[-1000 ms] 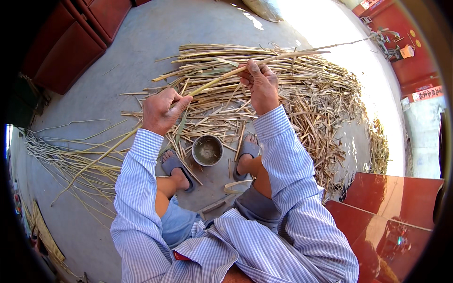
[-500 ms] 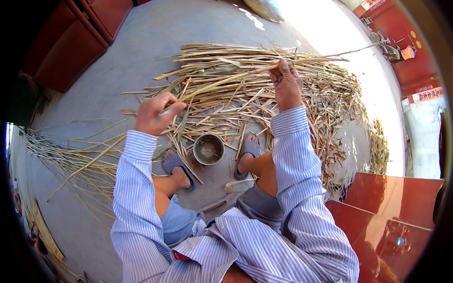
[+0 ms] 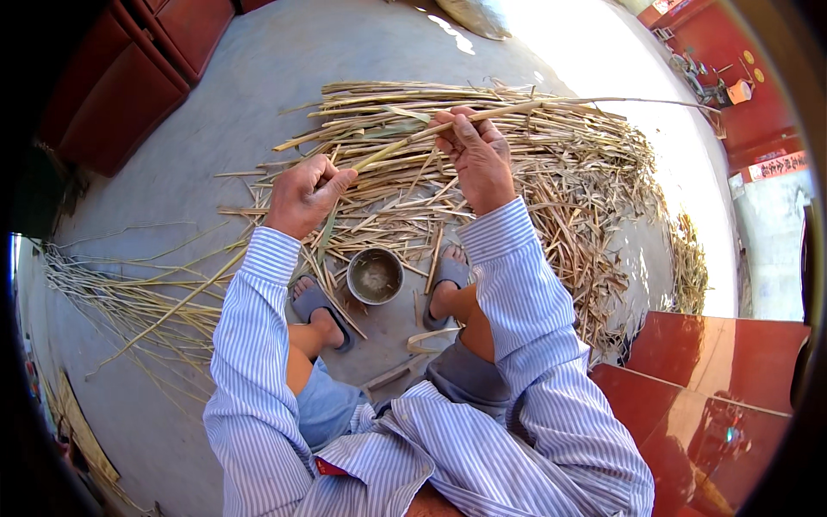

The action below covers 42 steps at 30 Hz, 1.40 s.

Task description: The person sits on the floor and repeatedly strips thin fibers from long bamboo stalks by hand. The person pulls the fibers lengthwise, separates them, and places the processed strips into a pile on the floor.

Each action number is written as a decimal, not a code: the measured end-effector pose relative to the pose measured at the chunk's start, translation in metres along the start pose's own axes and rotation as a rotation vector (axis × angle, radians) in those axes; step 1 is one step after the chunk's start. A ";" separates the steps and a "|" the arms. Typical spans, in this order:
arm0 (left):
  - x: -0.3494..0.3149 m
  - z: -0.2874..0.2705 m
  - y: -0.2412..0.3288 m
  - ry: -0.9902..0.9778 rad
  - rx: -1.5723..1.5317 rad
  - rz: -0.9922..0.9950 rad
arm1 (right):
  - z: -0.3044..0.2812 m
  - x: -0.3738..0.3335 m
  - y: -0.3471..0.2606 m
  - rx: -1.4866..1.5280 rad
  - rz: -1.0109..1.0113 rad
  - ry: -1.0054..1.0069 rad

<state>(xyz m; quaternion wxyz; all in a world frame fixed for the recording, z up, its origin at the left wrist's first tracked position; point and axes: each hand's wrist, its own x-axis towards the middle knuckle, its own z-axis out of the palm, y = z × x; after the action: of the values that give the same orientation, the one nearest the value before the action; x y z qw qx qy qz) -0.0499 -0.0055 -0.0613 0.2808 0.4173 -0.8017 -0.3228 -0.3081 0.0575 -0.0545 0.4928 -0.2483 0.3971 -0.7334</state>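
Note:
A long, pale dry stalk (image 3: 385, 153) is held up in front of me, slanting from lower left to upper right, its thin tip reaching far right. My left hand (image 3: 303, 193) is closed round its near left end. Farther along, my right hand (image 3: 479, 164) pinches the same stalk between thumb and fingers, palm turned partly up. Beneath both hands lies a wide heap of dry stalks (image 3: 551, 185) with loose leafy husks on its right side. A metal bowl (image 3: 375, 277) of cloudy liquid stands on the floor between my feet.
Thin, pale switches (image 3: 138, 289) are spread over the floor at the left. Dark red upholstered seats (image 3: 112, 90) stand at the upper left. Glossy red panels (image 3: 689, 414) are at the lower right. A pale sack (image 3: 475, 15) rests at the top.
My right hand has moved left along the stalk, and my left hand has shifted a little right. They are closer together now, and the stalk's tip reaches farther right.

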 end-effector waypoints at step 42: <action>-0.009 -0.019 -0.017 -0.069 -0.054 -0.029 | -0.055 0.016 -0.030 -0.071 -0.009 0.290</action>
<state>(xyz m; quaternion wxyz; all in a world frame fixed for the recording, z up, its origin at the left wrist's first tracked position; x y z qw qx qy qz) -0.0236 -0.0109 -0.0634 0.2594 0.4100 -0.7957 -0.3626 -0.3713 0.0675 -0.0609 0.4180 -0.1586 0.4887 -0.7492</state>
